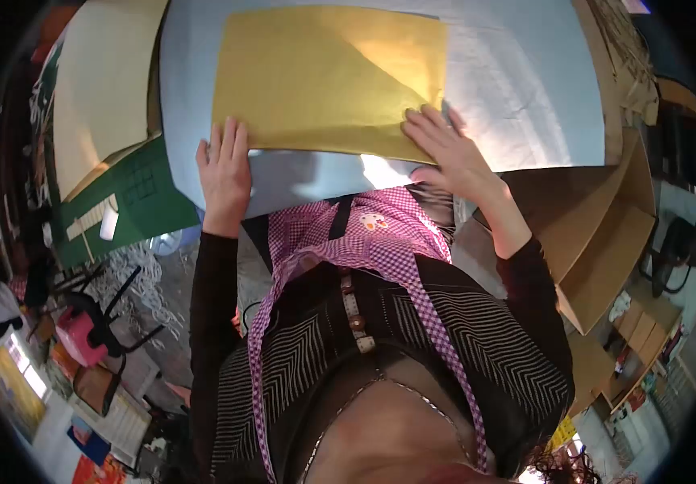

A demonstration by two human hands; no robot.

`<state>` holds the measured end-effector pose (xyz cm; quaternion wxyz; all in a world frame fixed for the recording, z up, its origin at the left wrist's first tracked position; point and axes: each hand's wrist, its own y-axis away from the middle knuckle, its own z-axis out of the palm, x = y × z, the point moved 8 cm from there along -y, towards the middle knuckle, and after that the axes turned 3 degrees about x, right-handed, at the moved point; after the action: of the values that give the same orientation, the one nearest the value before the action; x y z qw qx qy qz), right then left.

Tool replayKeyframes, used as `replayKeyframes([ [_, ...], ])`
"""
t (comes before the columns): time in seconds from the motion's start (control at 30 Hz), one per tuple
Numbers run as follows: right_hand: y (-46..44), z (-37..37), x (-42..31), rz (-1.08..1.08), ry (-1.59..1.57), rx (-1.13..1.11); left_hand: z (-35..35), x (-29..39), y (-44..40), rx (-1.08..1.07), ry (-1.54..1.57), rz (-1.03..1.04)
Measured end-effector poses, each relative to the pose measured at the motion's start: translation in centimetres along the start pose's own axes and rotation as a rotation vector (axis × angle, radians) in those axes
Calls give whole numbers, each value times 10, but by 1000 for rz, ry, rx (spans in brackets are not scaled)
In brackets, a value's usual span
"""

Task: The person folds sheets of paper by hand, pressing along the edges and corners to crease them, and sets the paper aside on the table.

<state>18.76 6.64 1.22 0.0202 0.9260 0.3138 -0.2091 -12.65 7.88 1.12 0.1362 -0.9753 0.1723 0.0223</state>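
Observation:
A yellow rectangular sheet (316,81) lies flat on a larger pale blue sheet (517,97) that covers the work surface. Whether it is paper or cloth, I cannot tell. My left hand (225,181) rests at its near left corner, palm down, fingers stretched out and the tips on the yellow. At the near right corner my right hand (449,153) lies with its fingers spread over the sheet, its thumb below the near edge. Neither hand grips anything that I can see. Bright sunlight falls across the yellow sheet's far right part.
To the left is a green board (134,194) with a cream sheet (98,97) beyond it. Open cardboard boxes (606,250) stand at the right. White strips (134,282) lie heaped on the floor at left, near a chair with a pink item (80,332).

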Motion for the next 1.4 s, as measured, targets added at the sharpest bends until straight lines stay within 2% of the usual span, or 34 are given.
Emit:
replayKeyframes([
  [0.03,5,3,2,-20,-13,-2,0,0,-5,3,-7,15],
  [0.1,9,-2,18,80,147,83,4,-2,-12,6,-25,13],
  [0.13,7,-8,16,90,97,158,5,-2,-15,44,-19,45],
  [0.23,6,-15,20,30,69,268,-4,5,-29,90,-16,58],
  [0.3,5,-24,13,-21,79,350,-2,15,-38,-13,-66,35],
  [0.4,7,-40,-7,-96,154,442,0,58,-38,-15,78,53],
  [0.57,10,-51,-43,-130,108,454,-3,118,-28,-60,338,26],
  [0.63,12,-50,-57,-213,26,478,-6,124,-23,51,374,0],
  [0.67,12,-50,-63,-224,46,405,-2,126,-19,12,366,1],
  [0.83,27,-44,-55,-295,-18,357,1,116,-19,70,453,63],
  [0.9,35,-44,-12,-35,118,326,2,109,-24,69,460,62],
  [0.97,44,-55,17,44,161,370,3,116,-25,-37,511,183],
  [1.0,47,-57,30,95,192,372,2,119,-27,-59,494,248],
  [1.03,51,-57,42,147,225,376,4,113,-31,-51,485,220],
  [1.07,55,-55,54,165,230,384,5,117,-34,-62,519,312],
  [1.1,57,-54,64,205,216,368,3,123,-33,-75,554,410],
  [1.2,67,-48,87,205,140,376,-3,113,-37,-59,579,383],
  [1.27,74,-46,98,190,-158,405,-4,110,-34,-63,591,377],
  [1.3,73,-49,94,191,-157,403,-8,104,-33,-9,568,337],
  [1.37,70,-59,86,175,-449,454,-12,96,-27,47,549,303],
  [1.4,68,-65,81,128,-495,448,-17,88,-22,117,549,245],
])
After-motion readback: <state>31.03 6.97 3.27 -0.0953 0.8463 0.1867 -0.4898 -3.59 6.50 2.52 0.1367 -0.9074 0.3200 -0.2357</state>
